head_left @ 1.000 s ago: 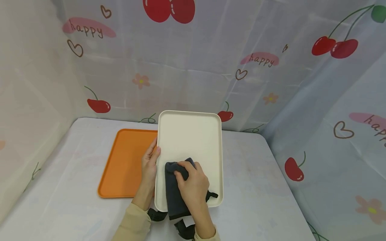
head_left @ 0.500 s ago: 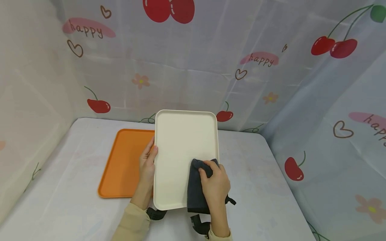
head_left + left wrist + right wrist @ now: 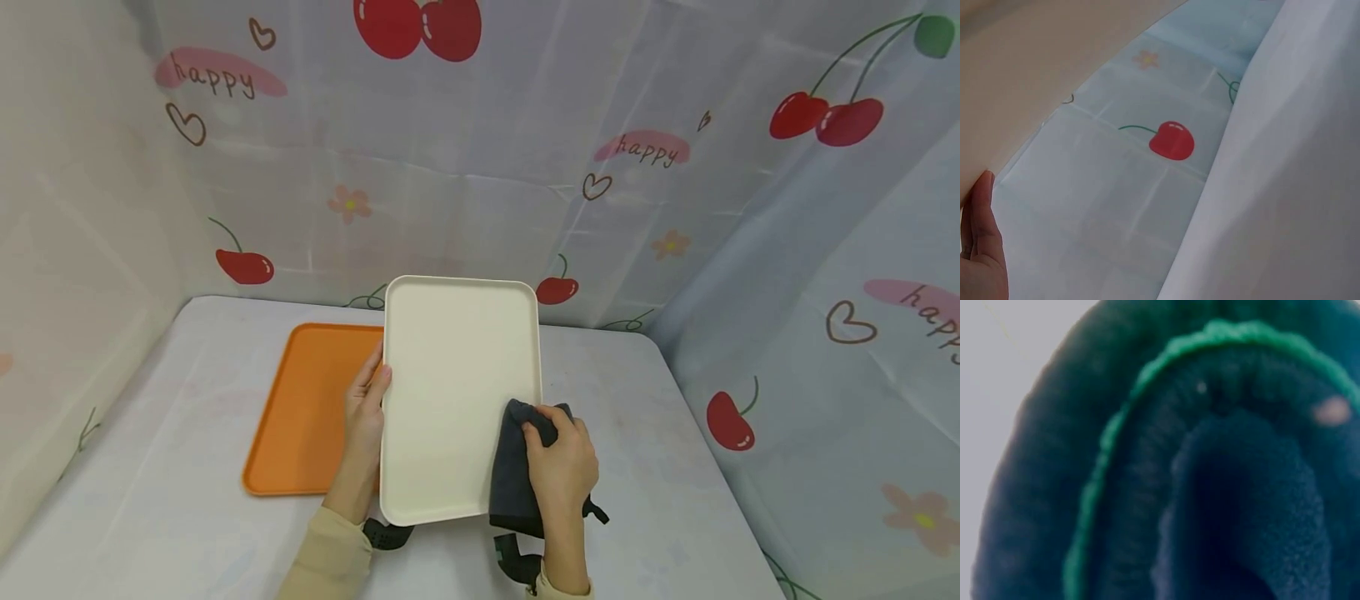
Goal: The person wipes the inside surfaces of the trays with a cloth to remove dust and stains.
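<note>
In the head view my left hand (image 3: 363, 425) grips a cream rectangular tray (image 3: 457, 375) by its left edge, thumb at the rim and other fingers partly hidden behind. The tray is held tilted up, its inner face toward the camera. My right hand (image 3: 562, 467) pinches a folded dark grey cloth (image 3: 516, 479) over the tray's lower right edge. Close up in the right wrist view, the cloth (image 3: 1254, 481) shows curved dark folds and a green stitched edge. The left wrist view catches the tray's underside (image 3: 1035, 69) with the left hand's fingers (image 3: 984, 219) at its edge.
An orange tray (image 3: 300, 417) lies on the white-covered table (image 3: 660, 475) at the left, partly behind the cream tray. A curtain (image 3: 465, 150) printed with cherries, hearts and "happy" hangs behind the table and along its right side.
My right hand has moved the cloth rightward across the lower part of the cream tray to its right edge. The tray has shifted slightly left, still in my left hand.
</note>
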Motion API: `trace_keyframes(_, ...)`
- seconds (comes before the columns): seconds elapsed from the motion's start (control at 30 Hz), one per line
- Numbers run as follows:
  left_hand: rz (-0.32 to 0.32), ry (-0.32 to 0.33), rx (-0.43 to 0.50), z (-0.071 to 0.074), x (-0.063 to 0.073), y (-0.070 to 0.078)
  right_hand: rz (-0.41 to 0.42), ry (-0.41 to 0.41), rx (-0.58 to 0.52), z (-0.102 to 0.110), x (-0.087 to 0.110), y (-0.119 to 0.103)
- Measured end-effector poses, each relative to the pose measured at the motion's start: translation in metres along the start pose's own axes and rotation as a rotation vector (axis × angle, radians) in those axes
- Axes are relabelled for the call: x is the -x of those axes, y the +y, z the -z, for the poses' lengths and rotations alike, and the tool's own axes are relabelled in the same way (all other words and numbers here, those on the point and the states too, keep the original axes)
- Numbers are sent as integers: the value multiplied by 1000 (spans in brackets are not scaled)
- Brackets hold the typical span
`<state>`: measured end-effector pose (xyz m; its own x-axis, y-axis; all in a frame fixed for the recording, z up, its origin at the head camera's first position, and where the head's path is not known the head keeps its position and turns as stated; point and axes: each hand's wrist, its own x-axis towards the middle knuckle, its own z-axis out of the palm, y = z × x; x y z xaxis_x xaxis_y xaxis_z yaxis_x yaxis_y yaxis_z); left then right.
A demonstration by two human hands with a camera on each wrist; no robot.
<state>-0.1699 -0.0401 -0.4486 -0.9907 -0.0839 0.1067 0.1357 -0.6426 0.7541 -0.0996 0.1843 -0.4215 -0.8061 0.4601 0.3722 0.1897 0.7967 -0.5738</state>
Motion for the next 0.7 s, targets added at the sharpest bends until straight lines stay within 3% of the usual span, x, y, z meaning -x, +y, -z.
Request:
trace_keyframes(0.33, -21, -8, 7, 1, 0, 0, 3, 49, -14, -7, 4, 1)
trace_keyframes(0.7, -35, -14, -10, 0, 0, -2, 2, 51, 0, -8, 9, -1)
